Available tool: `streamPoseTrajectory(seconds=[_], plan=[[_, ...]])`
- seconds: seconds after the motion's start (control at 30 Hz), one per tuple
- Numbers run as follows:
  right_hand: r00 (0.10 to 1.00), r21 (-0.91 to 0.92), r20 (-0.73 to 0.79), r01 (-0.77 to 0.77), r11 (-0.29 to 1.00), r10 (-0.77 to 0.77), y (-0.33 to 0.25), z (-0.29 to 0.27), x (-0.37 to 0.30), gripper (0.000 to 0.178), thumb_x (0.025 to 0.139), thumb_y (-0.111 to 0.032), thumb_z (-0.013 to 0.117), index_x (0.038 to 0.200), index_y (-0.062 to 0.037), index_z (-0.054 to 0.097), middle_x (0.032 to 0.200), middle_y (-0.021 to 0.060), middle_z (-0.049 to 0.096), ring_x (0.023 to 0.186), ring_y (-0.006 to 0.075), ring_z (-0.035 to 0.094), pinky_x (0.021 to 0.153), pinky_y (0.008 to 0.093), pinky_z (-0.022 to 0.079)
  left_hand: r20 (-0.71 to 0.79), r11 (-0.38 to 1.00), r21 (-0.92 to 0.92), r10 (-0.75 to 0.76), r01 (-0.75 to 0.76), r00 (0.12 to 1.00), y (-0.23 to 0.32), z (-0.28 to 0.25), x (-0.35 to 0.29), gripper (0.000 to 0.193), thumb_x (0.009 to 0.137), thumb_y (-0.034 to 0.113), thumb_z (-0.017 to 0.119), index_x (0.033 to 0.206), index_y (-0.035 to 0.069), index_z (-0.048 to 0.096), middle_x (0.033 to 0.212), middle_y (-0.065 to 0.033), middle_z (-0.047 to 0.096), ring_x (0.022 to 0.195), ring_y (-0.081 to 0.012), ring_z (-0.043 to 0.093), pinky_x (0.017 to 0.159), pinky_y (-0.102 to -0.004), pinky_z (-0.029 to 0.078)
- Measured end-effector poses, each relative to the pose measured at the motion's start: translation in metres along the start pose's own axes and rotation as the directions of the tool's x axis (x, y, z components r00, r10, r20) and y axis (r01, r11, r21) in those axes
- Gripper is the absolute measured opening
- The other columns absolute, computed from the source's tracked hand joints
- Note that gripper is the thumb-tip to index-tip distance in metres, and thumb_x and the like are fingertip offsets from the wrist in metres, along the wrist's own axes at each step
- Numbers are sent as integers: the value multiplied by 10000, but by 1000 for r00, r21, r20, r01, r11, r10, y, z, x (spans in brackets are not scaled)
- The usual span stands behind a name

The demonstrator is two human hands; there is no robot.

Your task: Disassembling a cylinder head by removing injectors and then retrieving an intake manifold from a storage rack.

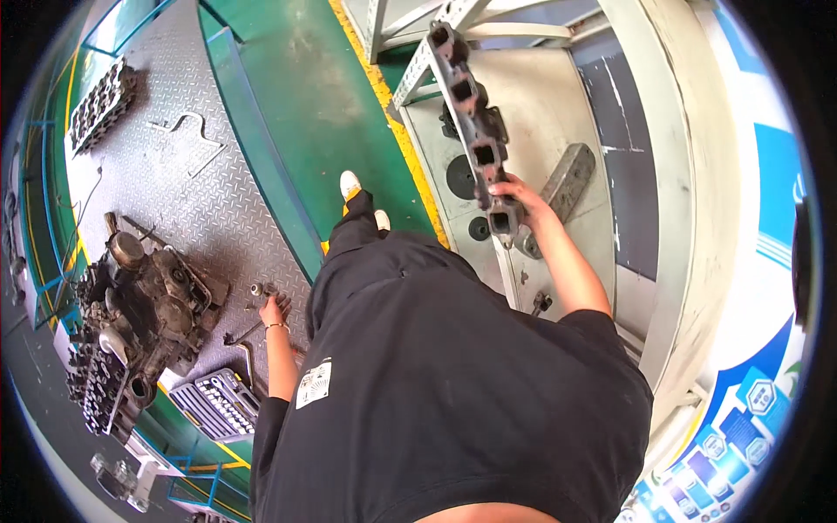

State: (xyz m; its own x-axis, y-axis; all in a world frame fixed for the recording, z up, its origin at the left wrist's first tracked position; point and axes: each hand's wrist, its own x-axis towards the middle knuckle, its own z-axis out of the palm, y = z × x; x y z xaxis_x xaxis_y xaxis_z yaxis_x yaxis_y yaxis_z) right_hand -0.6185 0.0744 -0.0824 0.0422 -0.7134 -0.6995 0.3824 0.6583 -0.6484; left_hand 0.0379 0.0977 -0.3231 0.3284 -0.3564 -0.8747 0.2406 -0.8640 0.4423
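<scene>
My right hand [523, 199] grips the near end of a long, dark cast-metal manifold [484, 153] with several square ports in a row. It is held up in front of the white rack, ports facing me. On the left, my left hand [274, 309] is down at the edge of the metal-plated bench [228, 196], its fingers closed. Right by its fingertips shows a small round metal tool head [256, 288]; whether the fingers hold it is hard to tell. A dark, greasy engine [161, 301] stands on the bench left of that hand.
An open socket set case [216, 403] and an L-shaped wrench [248, 353] are near my left forearm. A cylinder head [103, 105] and a bent metal rod [202, 131] lie farther along the bench. The rack shelf [532, 96] holds a long grey metal part [567, 185] and a black disc [462, 177].
</scene>
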Motion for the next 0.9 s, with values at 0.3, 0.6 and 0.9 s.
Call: streamPoseTrajectory(seconds=[0.3,0.6,0.9], plan=[[890,420,456,-195,886,-20,-9,34,51,477,865,-293,637,1147,83,554,1012,166,649,894,271,666,828,402,560,131,986,-124,130,-114,983,29,27,26,338,939,197,535,1206,5,610,1062,-174,686,892,-320,711,688,-373,575],[901,344,387,-340,875,197,-64,95,146,464,857,-213,669,1171,106,548,988,203,674,867,298,691,804,424,589,18,965,-260,11,-6,1000,47,45,59,328,941,179,514,1197,-3,608,1068,-182,680,887,-327,712,691,-415,586],[873,188,167,-484,855,458,-172,197,302,659,954,-496,502,1295,68,488,1155,293,629,966,402,680,836,512,578,-12,868,-496,39,-40,999,144,70,109,305,898,114,566,1176,-7,607,1032,-211,673,843,-334,702,685,-407,577]])
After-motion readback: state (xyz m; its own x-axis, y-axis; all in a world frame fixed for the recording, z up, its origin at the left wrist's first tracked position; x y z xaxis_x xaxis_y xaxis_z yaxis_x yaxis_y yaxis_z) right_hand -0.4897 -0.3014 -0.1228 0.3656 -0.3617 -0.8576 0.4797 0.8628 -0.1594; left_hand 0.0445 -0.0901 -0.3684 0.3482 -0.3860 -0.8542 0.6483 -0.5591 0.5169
